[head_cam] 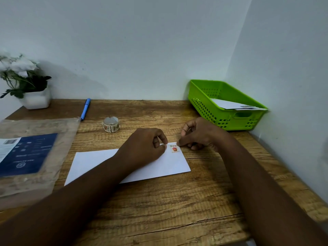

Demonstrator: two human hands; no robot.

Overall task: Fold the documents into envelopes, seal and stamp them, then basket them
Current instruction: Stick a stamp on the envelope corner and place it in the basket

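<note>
Here the step in hand looks like stamping: a white envelope (pixel 127 164) lies flat on the wooden tabletop (pixel 177 201), and a small sticker stamp (pixel 174 148) with a red picture and script lettering sits at its far right corner. The left hand (pixel 143 144) lies across the envelope with its fingers curled, fingertips pinning the paper just beside the stamp's left edge; the right hand (pixel 198 135) has its fingers curled too, its grip apparently pinching or pressing at the stamp's upper right corner, though whether that corner is already stuck down cannot be told. To do this well, I would keep the left fingers holding the envelope still, lay the stamp square to the corner edges, then smooth it from one side across so no corner lifts. The roll of stamps (pixel 110 124) stands behind the left hand, well apart from the envelope, handy for the next one. The green basket (pixel 229 119) sits at the far right against the wall with at least one white envelope already inside; nothing lies between it and the right hand, so the path there is short and free. A blue pen (pixel 85 108) lies near the back wall, a clear plastic packet (pixel 33 153) with a dark blue insert covers the left side, and a potted plant (pixel 26 86) stands in the far left corner; none of these crowds the work.
</note>
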